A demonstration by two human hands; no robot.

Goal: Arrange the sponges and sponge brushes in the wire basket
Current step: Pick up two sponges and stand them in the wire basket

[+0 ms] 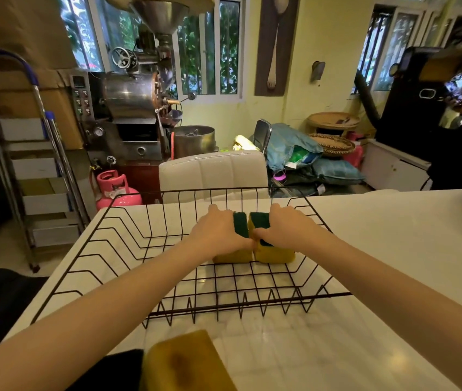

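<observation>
Two yellow, green-topped sponges, left sponge (235,256) and right sponge (276,253), side by side and touching inside the black basket (117,249) on a white table (393,249). Left hand (218,230) clamped on one, right hand (286,227) on the other. A third sponge (184,362) nearer, outside.

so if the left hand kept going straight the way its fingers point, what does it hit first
Probably the far wall of the wire basket. The left hand points away from the person, gripping the left sponge, with only bare basket floor ahead. Depth is hard to judge.
</observation>
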